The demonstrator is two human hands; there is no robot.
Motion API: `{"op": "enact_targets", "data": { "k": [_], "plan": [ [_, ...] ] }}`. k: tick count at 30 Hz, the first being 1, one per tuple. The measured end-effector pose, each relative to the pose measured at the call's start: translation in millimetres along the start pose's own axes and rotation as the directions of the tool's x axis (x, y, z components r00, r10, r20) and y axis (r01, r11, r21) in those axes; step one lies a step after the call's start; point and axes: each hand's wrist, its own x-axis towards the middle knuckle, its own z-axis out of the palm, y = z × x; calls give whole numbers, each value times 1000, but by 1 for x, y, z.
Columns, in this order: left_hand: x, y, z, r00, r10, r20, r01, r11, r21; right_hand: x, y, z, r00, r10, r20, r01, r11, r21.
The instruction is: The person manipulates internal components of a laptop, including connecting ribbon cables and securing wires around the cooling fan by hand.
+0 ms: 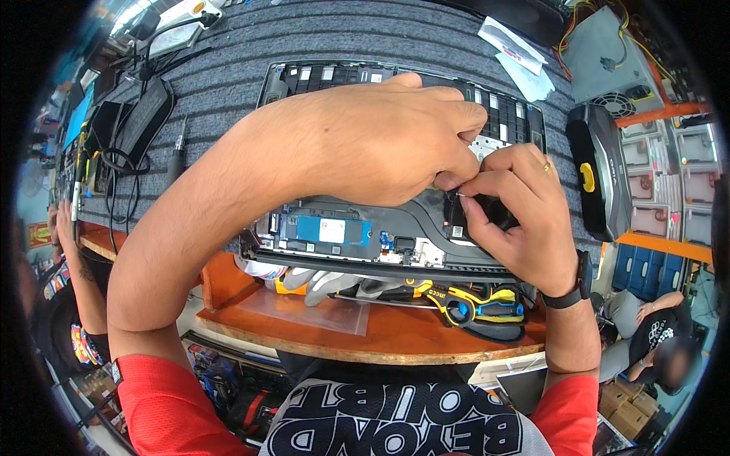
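An opened laptop base (426, 262) lies in front of me with its inner parts bare. It has a blue drive module (327, 229) near its front left and a dark heat pipe (420, 216) curving toward the right. My left hand (403, 140) reaches across the laptop from the left, fingers curled down toward its right part and hiding much of the middle. Right beside its fingertips, my right hand (517, 205) pinches with thumb and forefinger at a tiny pale thing just above the laptop. Whatever either hand grips is too small or hidden to name.
A screwdriver (177, 156) and a black power adapter (148, 114) with cables lie left on the ribbed grey mat (228, 45). A black case (601, 171) stands right, near a metal power supply (612, 64). Gloves and yellow-black tools (456, 300) fill the shelf below. Other people sit at both sides.
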Motion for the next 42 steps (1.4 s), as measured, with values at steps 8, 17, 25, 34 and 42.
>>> {"op": "enact_targets", "data": {
  "k": [8,17,25,34,42],
  "plan": [
    [4,-5,3,1000,8,7,-8,999,-49,-2,3,0,1000,14,-4,-14,1000,13],
    [2,-8,-2,1000,17,21,-15,995,-103,0,2,1,1000,6,-9,-6,1000,25],
    [-8,-9,-12,995,-43,93,57,987,-152,0,2,1,1000,9,3,-9,1000,20],
    [-23,-11,-10,996,-77,46,84,979,-185,1,0,5,1000,6,17,-7,1000,25],
    [-28,-19,-10,999,-37,-30,32,985,-170,6,-8,9,998,33,45,-33,999,0]
  ]
}}
